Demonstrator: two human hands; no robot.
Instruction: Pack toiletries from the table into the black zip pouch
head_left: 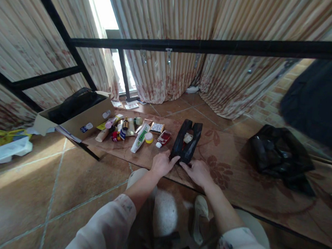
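A black pouch (181,142) lies open on a brown patterned mat (232,155), with something pale inside it. My left hand (162,163) rests at the pouch's near left corner, fingers curled with the thumb against the fabric. My right hand (198,171) touches the pouch's near edge, fingers bent onto it. To the pouch's left lie several toiletries: a white and green tube (140,139), a small yellow jar (148,137), a red flat case (164,137), small bottles (122,131).
An open cardboard box (78,118) holding a black bag stands at the left. A crumpled black bag (280,153) lies on the mat at the right. Black metal bars (205,46) cross in front of the curtains. A white bag (5,149) lies far left.
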